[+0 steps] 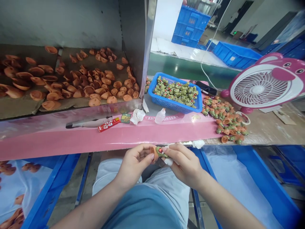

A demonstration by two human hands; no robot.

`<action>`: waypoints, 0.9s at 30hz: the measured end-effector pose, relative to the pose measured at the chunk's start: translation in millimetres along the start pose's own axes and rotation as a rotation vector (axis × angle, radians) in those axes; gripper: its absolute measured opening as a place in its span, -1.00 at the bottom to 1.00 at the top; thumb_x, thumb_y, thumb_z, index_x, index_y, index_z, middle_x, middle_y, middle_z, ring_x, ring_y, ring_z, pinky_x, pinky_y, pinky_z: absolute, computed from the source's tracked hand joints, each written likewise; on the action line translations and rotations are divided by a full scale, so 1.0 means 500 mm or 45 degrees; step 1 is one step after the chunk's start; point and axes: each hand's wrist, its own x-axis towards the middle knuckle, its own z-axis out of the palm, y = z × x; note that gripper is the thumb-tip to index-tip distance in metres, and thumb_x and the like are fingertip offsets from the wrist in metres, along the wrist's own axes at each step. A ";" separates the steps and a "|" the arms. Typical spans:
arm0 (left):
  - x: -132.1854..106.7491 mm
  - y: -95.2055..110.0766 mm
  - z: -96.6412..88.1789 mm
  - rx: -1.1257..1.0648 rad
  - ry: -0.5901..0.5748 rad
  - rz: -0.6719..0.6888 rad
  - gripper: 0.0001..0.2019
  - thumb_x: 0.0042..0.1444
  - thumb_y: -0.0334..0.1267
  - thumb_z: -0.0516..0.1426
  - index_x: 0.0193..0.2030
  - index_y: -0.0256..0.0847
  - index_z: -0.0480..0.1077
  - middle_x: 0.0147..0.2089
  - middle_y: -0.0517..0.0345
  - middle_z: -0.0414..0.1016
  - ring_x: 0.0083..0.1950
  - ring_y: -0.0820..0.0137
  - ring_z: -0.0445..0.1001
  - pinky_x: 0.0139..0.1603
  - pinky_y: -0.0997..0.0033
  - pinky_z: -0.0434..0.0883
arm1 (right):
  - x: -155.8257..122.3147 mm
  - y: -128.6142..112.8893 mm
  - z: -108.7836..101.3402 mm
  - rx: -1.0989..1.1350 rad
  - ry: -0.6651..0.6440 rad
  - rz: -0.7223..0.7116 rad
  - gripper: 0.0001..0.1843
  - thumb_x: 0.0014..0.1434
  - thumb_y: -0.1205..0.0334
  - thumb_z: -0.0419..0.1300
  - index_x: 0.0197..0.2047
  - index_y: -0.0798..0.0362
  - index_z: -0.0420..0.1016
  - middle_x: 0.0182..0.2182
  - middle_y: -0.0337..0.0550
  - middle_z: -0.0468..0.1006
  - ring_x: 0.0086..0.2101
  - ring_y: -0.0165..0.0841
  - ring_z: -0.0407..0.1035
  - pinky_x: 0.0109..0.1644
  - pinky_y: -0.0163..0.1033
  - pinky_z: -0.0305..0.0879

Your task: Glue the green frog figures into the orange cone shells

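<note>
Over my lap, my left hand (134, 165) grips the orange-brown shell side of a small green figurine (160, 153) with a red spot. My right hand (183, 164) pinches the green side, and a white tissue (168, 161) shows beneath its fingers. A blue plastic basket (164, 102) on the pink-edged bench holds several similar green figurines. Further right lies a loose heap of green-and-orange figurines (225, 119). Orange-brown shell pieces (95, 84) fill the metal shelf at the left.
On the bench are a small plastic squeeze bottle (160, 116), crumpled tissue (137, 116), a red-and-white packet (109, 124) and a pink bear-faced fan (258, 85). A blue-framed bin (46, 187) with orange-brown pieces sits low at the left. Blue crates (190, 25) stand behind.
</note>
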 end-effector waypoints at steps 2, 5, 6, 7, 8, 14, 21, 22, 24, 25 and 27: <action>0.012 -0.014 -0.003 0.057 -0.039 0.016 -0.84 -0.03 -0.33 0.13 -0.27 -0.29 0.37 -0.35 0.08 0.51 -0.31 0.37 0.47 -0.22 0.31 0.43 | -0.014 0.021 0.016 0.091 -0.037 0.148 -0.66 0.06 0.44 0.01 -0.07 0.02 0.29 -0.27 -0.07 0.44 -0.26 -0.35 0.35 -0.24 -0.26 0.34; 0.033 -0.027 -0.015 0.166 -0.002 0.054 -0.77 -0.02 -0.31 0.11 -0.17 -0.27 0.35 -0.21 0.00 0.51 -0.17 0.32 0.47 -0.10 0.25 0.38 | -0.040 0.098 0.033 0.140 0.052 0.497 -0.78 0.02 0.28 0.10 -0.20 0.01 0.38 -0.35 -0.15 0.48 -0.35 -0.35 0.39 -0.28 -0.25 0.35; 0.037 -0.028 -0.021 0.196 0.035 0.070 -0.74 0.00 -0.30 0.10 -0.13 -0.26 0.33 -0.17 -0.02 0.50 -0.14 0.31 0.46 -0.08 0.24 0.37 | -0.049 0.133 0.033 0.111 0.125 0.568 -0.77 0.02 0.26 0.09 -0.20 0.04 0.37 -0.34 -0.12 0.49 -0.35 -0.33 0.40 -0.29 -0.23 0.36; 0.039 -0.027 -0.028 0.224 0.070 0.088 -0.73 0.02 -0.28 0.08 -0.11 -0.25 0.31 -0.14 -0.03 0.49 -0.12 0.31 0.46 -0.07 0.23 0.36 | -0.059 0.171 0.030 0.079 0.211 0.642 -0.77 0.04 0.24 0.07 -0.19 0.06 0.36 -0.34 -0.10 0.49 -0.36 -0.31 0.40 -0.31 -0.21 0.36; 0.039 -0.024 -0.035 0.248 0.098 0.108 -0.73 0.04 -0.26 0.07 -0.09 -0.24 0.31 -0.12 -0.04 0.48 -0.11 0.30 0.45 -0.05 0.22 0.36 | -0.068 0.207 0.025 0.053 0.302 0.722 -0.76 0.05 0.22 0.06 -0.18 0.09 0.35 -0.36 -0.08 0.50 -0.39 -0.30 0.41 -0.34 -0.20 0.36; 0.028 -0.003 -0.088 0.385 0.230 0.241 -0.73 0.08 -0.20 0.02 -0.11 -0.25 0.33 -0.07 -0.07 0.46 -0.08 0.27 0.44 -0.07 0.24 0.37 | -0.094 0.304 0.025 0.082 0.701 1.001 -0.49 0.13 0.11 -0.05 0.11 0.19 0.08 -0.27 0.06 0.49 -0.29 -0.23 0.44 -0.23 -0.13 0.37; 0.116 0.138 -0.186 1.359 0.734 0.698 -0.72 0.12 -0.19 -0.08 -0.12 -0.21 0.33 -0.08 0.02 0.45 -0.08 0.30 0.40 -0.07 0.31 0.32 | 0.010 0.224 0.144 0.326 0.562 0.806 -0.41 0.04 0.13 0.09 0.14 0.05 0.05 0.02 0.07 0.27 -0.05 -0.20 0.26 -0.12 -0.08 0.32; 0.141 0.168 -0.201 1.436 0.792 0.709 -0.71 0.10 -0.18 -0.06 -0.12 -0.22 0.34 -0.08 -0.01 0.45 -0.06 0.24 0.37 -0.02 0.24 0.26 | 0.028 0.220 0.156 0.332 0.549 0.786 -0.35 0.01 0.14 0.11 0.15 0.05 0.02 0.06 0.07 0.21 -0.02 -0.18 0.21 -0.10 -0.06 0.29; 0.197 0.221 -0.225 1.517 0.839 0.708 -0.73 0.06 -0.20 -0.02 -0.15 -0.23 0.36 -0.04 -0.06 0.41 0.04 0.13 0.26 0.07 0.11 0.12 | 0.060 0.220 0.171 0.335 0.531 0.761 -0.31 -0.03 0.18 0.15 0.16 0.04 0.00 0.09 0.06 0.16 0.03 -0.15 0.14 -0.03 -0.01 0.21; 0.225 0.241 -0.234 1.550 0.845 0.692 -0.77 0.02 -0.22 0.02 -0.22 -0.24 0.39 -0.05 -0.07 0.41 0.06 0.09 0.23 0.07 0.09 0.09 | 0.071 0.222 0.175 0.336 0.522 0.753 -0.32 -0.04 0.19 0.15 0.15 0.05 0.03 0.08 0.05 0.18 0.04 -0.14 0.12 0.00 0.01 0.16; 0.275 0.266 -0.246 1.593 0.824 0.643 -0.87 -0.05 -0.27 0.09 -0.39 -0.25 0.42 -0.15 -0.07 0.46 0.05 0.06 0.24 0.05 0.08 0.11 | 0.088 0.224 0.179 0.340 0.509 0.746 -0.43 -0.03 0.21 0.13 0.08 0.06 0.14 0.01 0.03 0.27 0.00 -0.13 0.16 0.03 0.05 0.09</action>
